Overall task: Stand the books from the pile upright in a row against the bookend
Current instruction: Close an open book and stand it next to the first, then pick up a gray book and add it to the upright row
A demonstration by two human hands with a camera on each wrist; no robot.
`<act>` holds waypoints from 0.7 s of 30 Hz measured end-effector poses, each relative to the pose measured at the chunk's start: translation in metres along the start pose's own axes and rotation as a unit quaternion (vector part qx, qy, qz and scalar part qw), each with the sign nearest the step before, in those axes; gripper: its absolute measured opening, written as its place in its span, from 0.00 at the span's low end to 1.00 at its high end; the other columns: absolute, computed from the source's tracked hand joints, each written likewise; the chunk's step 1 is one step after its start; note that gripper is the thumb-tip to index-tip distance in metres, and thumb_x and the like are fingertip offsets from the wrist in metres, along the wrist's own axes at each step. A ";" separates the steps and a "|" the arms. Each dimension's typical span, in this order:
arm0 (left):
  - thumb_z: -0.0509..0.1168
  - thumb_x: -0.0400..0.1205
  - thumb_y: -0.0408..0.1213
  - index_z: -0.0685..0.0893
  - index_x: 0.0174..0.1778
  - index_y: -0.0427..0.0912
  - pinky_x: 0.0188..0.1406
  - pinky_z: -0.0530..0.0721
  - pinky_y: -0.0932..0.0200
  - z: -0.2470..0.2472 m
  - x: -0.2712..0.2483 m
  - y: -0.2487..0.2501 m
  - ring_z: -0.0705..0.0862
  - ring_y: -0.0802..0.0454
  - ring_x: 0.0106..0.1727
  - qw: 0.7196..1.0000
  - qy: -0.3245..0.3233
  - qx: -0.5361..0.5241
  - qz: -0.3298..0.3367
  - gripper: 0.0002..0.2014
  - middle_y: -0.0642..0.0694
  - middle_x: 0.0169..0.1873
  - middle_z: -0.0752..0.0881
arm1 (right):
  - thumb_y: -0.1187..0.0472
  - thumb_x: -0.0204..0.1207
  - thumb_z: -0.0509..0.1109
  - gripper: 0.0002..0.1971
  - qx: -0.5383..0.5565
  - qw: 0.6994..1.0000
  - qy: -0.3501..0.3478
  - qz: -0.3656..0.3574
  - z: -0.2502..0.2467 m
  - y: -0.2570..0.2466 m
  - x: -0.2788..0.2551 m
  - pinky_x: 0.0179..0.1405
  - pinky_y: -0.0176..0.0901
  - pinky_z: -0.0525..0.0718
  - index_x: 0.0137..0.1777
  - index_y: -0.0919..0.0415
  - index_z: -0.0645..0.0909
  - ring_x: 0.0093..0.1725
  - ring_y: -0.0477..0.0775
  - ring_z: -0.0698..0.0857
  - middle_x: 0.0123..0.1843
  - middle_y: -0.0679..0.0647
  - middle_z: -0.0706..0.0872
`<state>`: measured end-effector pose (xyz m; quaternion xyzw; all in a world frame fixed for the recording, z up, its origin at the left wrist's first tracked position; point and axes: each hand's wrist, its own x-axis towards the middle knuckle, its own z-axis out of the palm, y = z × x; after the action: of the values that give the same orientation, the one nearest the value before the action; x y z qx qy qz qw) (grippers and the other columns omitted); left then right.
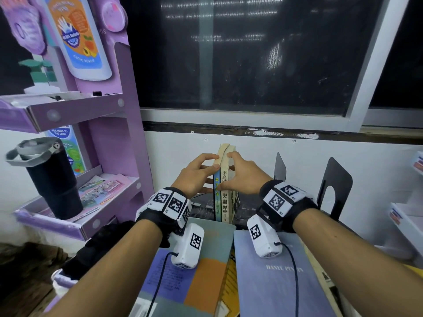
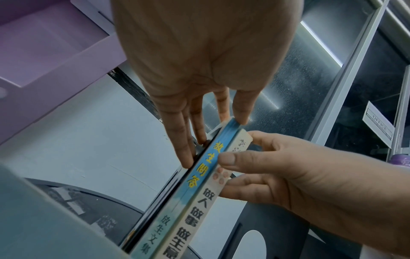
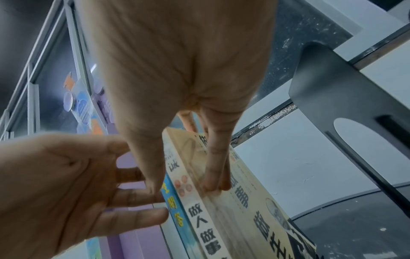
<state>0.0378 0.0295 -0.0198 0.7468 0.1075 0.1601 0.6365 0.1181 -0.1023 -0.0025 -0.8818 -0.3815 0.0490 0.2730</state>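
Observation:
Two books stand upright between my hands: a blue-spined book (image 1: 217, 197) (image 2: 199, 168) (image 3: 175, 215) and, to its right, a cream-spined book (image 1: 225, 202) (image 2: 206, 206) (image 3: 221, 210). My left hand (image 1: 206, 172) (image 2: 199, 70) (image 3: 66, 184) lays straight fingers against the blue book's left side, where a thin black bookend plate (image 2: 159, 208) stands. My right hand (image 1: 238, 177) (image 2: 288, 175) (image 3: 188, 87) pinches the cream book, thumb on the spines, fingers on its right cover. The pile lies flat in front: a grey-teal book (image 1: 212, 236), a blue-grey book (image 1: 274, 282) and a yellow book (image 1: 231, 271).
Two more black bookends (image 1: 280, 167) (image 1: 336, 186) (image 3: 332, 87) stand to the right of the books. A purple display shelf (image 1: 103, 156) with a black tumbler (image 1: 52, 179) is on the left. The white wall and a window are close behind. White trays (image 1: 407, 216) sit at far right.

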 end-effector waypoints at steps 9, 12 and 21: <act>0.64 0.83 0.46 0.70 0.74 0.53 0.53 0.80 0.54 -0.032 -0.037 -0.015 0.83 0.45 0.59 0.986 -0.005 0.155 -0.054 0.22 0.43 0.62 0.82 | 0.49 0.73 0.77 0.43 -0.023 0.998 -0.060 0.026 -0.006 -0.008 -0.035 0.64 0.50 0.78 0.80 0.61 0.55 0.68 0.61 0.78 0.72 0.62 0.77; 0.64 0.83 0.46 0.72 0.73 0.50 0.52 0.75 0.55 -0.048 -0.053 -0.021 0.81 0.44 0.61 0.975 0.014 0.203 -0.091 0.21 0.45 0.60 0.82 | 0.47 0.75 0.75 0.45 -0.039 0.996 -0.082 0.025 -0.005 -0.012 -0.049 0.67 0.48 0.77 0.83 0.61 0.53 0.72 0.60 0.76 0.76 0.61 0.74; 0.63 0.84 0.48 0.74 0.66 0.42 0.25 0.69 0.64 -0.064 -0.099 -0.033 0.74 0.53 0.28 0.921 -0.058 0.307 -0.232 0.19 0.44 0.39 0.75 | 0.32 0.73 0.67 0.49 -0.162 0.959 -0.229 0.036 0.014 -0.023 -0.079 0.80 0.49 0.61 0.85 0.59 0.52 0.83 0.56 0.61 0.85 0.55 0.59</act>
<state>-0.0767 0.0574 -0.0535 0.8675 0.2845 -0.0769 0.4008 0.0438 -0.1390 -0.0119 -0.8925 -0.4046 0.1970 0.0301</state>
